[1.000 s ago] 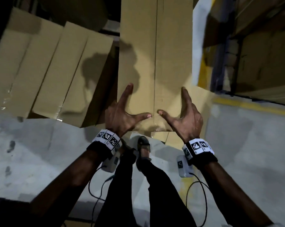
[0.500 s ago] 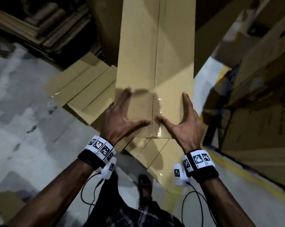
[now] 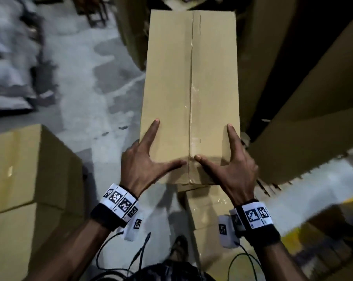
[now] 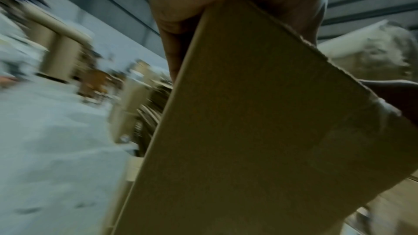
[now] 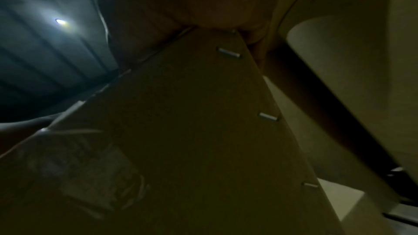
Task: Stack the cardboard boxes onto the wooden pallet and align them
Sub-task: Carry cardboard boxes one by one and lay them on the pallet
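Note:
A long brown cardboard box [image 3: 189,78] with a taped centre seam is carried in the air, pointing away from me. My left hand [image 3: 149,159] grips its near left corner, index finger along the top edge, thumb across the near edge. My right hand [image 3: 232,165] mirrors this on the near right corner. The other fingers go over the sides and are hidden. The left wrist view shows the palm wrapped over the box [image 4: 248,131]. In the dark right wrist view the box [image 5: 181,131] shows a row of staples. No wooden pallet is visible.
Stacked cardboard boxes [image 3: 19,169] stand at the left. More boxes [image 3: 208,209] lie just under the carried one, by my foot [image 3: 178,246]. Large cardboard stacks [image 3: 303,128] wall the right side. Stained concrete floor [image 3: 80,67] stretches ahead on the left.
I have turned with the box held the same way. The flat boxes that lay at the left are out of view, and stacked boxes now appear at the left and beneath.

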Demonstrator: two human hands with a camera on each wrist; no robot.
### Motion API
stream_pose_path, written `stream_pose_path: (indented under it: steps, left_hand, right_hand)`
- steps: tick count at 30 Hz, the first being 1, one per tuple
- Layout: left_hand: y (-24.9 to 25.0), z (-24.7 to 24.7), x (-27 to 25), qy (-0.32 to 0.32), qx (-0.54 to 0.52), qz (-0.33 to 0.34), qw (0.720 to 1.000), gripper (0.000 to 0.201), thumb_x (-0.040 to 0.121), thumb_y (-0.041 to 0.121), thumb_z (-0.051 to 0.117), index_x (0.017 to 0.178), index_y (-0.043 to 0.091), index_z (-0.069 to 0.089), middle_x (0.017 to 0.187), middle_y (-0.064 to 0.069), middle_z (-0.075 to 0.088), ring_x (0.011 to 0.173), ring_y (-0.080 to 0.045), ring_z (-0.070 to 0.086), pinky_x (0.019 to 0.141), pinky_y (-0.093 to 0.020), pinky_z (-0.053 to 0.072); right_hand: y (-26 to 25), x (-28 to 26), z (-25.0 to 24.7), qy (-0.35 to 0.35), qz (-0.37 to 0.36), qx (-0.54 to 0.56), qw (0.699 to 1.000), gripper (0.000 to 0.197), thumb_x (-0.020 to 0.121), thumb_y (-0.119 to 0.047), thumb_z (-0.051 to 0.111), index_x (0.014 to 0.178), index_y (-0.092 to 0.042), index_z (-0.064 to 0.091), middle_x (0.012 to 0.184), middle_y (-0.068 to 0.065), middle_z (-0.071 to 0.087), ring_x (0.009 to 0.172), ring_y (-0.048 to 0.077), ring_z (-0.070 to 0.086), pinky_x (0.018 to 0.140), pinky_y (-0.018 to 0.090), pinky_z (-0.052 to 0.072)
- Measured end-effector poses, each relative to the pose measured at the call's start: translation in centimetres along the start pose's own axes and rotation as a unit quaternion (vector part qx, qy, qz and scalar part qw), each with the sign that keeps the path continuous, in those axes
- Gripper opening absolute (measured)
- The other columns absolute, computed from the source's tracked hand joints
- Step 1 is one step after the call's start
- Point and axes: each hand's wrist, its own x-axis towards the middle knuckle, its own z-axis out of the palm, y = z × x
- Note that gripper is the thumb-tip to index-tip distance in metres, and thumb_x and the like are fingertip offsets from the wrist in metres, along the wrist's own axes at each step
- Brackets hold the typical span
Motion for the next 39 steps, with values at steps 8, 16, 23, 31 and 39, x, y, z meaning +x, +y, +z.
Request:
stream_pose_path:
  steps: [8,16,23,31,39]
  left_hand:
    - [-7.6,-9.0,-16.4,0.123,-0.004,-0.160,0.979,0.125,0.049,0.098,0.069,0.155,0.064,0.012,0.151,0.011,0.055,0.129,-0.021,0.059,0.110,-0.039,0.048]
    - [-12.8,-16.3,-40.1,0.235,0.021,-0.301,0.924,0.126,0.048,0.099,0.069,0.155,0.064,0.013,0.133,0.001,0.068,0.117,-0.020,0.064,0.103,-0.040,0.052]
    - [-15.8,-21.8,-57.0,0.286,0.004,-0.385,0.877,0.125,0.047,0.094,0.074,0.154,0.065,0.017,0.151,0.023,0.051,0.133,-0.017,0.057,0.112,-0.036,0.046]
    - [-23.6,-29.5,-68.3,0.310,0.047,-0.411,0.856,0.110,0.056,0.109,0.040,0.154,0.060,0.028,0.146,0.010,0.060,0.128,-0.023,0.063,0.105,-0.044,0.051]
    - [-34.5,-37.8,-73.9,0.302,0.043,-0.455,0.837,0.108,0.057,0.106,0.044,0.153,0.057,0.034,0.136,0.003,0.068,0.127,-0.023,0.062,0.106,-0.040,0.050]
  right_hand:
    - [-9.6,-10.9,3.1,-0.126,-0.133,0.045,0.982,0.111,0.066,-0.089,0.067,0.158,-0.058,0.012,0.157,0.000,0.049,0.135,0.034,0.054,0.108,0.051,0.044]
    - [-17.0,-29.4,4.7,-0.258,-0.250,0.083,0.929,0.109,0.065,-0.090,0.068,0.156,-0.060,0.015,0.154,-0.002,0.052,0.137,0.031,0.053,0.112,0.047,0.041]
    - [-21.9,-44.5,6.0,-0.345,-0.310,0.099,0.880,0.108,0.065,-0.089,0.068,0.156,-0.056,0.020,0.152,-0.002,0.054,0.135,0.031,0.055,0.111,0.046,0.043]
    - [-29.0,-56.4,10.0,-0.414,-0.380,0.106,0.821,0.103,0.073,-0.093,0.056,0.158,-0.053,0.014,0.154,0.003,0.052,0.136,0.034,0.052,0.111,0.048,0.041]
    - [-38.3,-65.6,17.5,-0.442,-0.384,0.075,0.807,0.095,0.080,-0.087,0.054,0.159,-0.052,0.014,0.155,0.002,0.051,0.137,0.034,0.051,0.111,0.048,0.041]
